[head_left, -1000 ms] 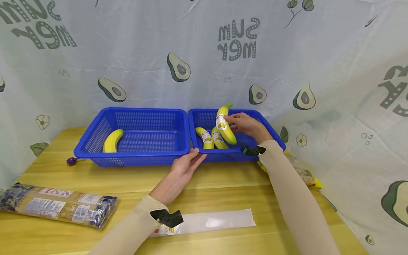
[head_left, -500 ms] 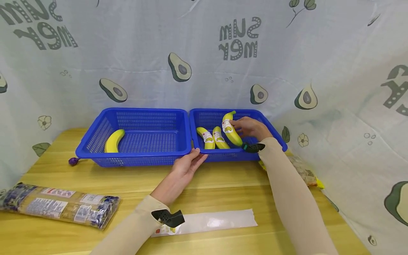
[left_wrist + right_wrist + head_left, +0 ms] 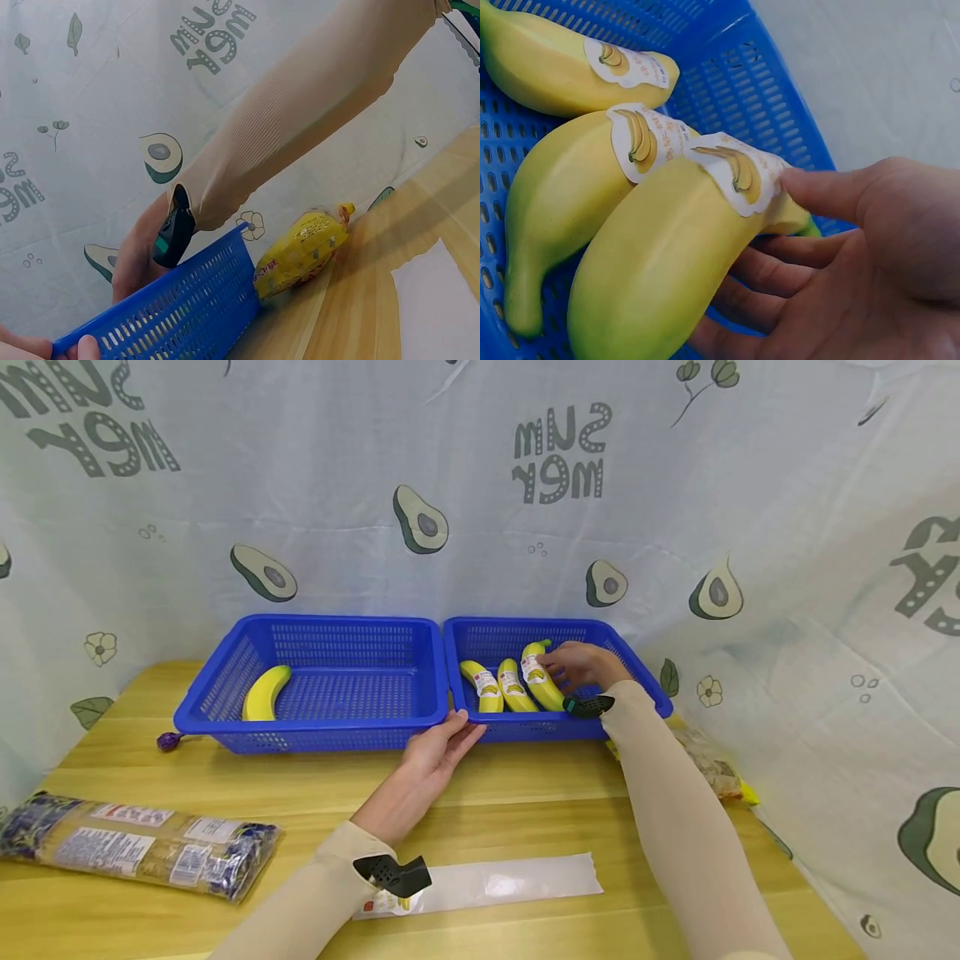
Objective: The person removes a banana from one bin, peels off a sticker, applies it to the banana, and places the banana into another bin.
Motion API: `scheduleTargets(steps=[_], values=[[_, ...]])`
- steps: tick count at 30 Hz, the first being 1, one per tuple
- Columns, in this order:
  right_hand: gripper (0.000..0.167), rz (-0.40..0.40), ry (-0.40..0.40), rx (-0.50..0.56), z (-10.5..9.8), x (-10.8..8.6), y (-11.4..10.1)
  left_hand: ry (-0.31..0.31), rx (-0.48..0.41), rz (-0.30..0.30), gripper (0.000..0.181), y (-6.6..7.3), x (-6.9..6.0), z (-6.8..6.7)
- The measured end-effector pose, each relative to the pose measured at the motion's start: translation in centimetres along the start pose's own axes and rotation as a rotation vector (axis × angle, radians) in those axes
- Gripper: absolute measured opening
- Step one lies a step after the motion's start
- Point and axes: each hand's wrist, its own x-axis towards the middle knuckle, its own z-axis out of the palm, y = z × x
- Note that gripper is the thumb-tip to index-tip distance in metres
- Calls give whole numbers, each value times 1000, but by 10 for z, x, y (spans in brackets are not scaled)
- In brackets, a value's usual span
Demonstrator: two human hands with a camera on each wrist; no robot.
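Inside the right blue basket (image 3: 637, 670), the right hand (image 3: 583, 665) holds a labelled banana (image 3: 542, 681), thumb on its white label and fingers beneath in the right wrist view (image 3: 855, 255). Two more labelled bananas (image 3: 482, 683) (image 3: 516, 687) lie to its left in that basket. The left hand (image 3: 437, 745) grips the basket's near rim at its left corner; in the left wrist view its fingertips (image 3: 88, 347) show at the rim. One banana (image 3: 266, 693) without a visible label lies in the left blue basket (image 3: 322, 724).
A strip of white sticker backing (image 3: 510, 882) lies at the front of the wooden table (image 3: 337, 793). On the left are a clear packet (image 3: 135, 847) and a small purple item (image 3: 168, 741). A yellow bag (image 3: 304, 247) stands beside the right basket, before a printed curtain (image 3: 337, 460).
The right hand has lowered its banana into the right basket, beside the other two. The left hand has stayed at the basket's corner.
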Motion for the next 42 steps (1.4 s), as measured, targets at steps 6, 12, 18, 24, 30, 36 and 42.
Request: scheduleTargets(steps=[6,12,18,24,30,36,42], values=[[53,-25,-10,-113,2,1,-1,-3,-3,2,10,0,0,-1],[51,-30,-26,-141,2,1,1,-3,5,-2,9,1,0,-1],[56,-21,-25,-173,3,0,0,-3,4,-2,8,2,0,-1],[59,-8,-20,-207,4,2,-1,3,0,-4,9,1,1,-1],[31,3,-8,-205,4,3,0,6,6,-9,10,0,2,-2],[34,17,23,-145,5,1,0,-1,-2,-9,9,1,1,-2],[33,17,27,-150,5,3,0,-1,6,-2,8,1,0,-2]])
